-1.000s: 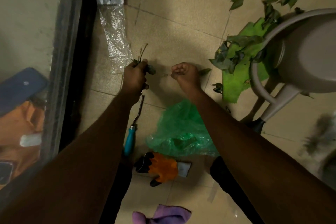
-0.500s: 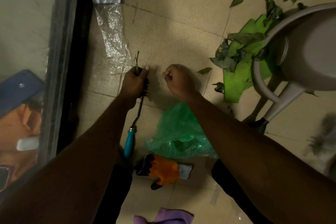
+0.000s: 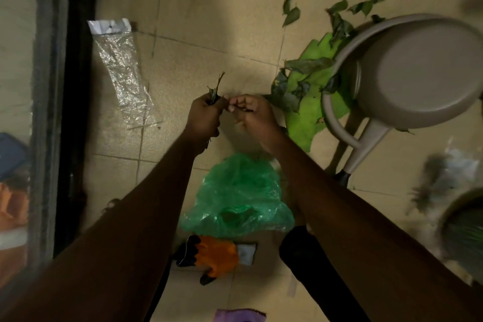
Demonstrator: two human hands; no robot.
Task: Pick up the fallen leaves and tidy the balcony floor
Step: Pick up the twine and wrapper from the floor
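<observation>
Mid-frame, the left hand (image 3: pixel 205 114) gripped a small bunch of green leafy stems (image 3: pixel 216 87); the right hand (image 3: pixel 252 116) pinched a tiny dark leaf (image 3: pixel 242 109). A loose pinch could drop it.

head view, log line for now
left hand: grips bunch of green leafy twigs | right hand: pinches small dark leaf scrap | green plastic bag: on floor | loose green leaves: on floor

Small leaf bunch (image 3: pixel 214 91) upright in fist, loose green leaves (image 3: pixel 290 16) scattered on tiled floor (image 3: pixel 198 34)
</observation>
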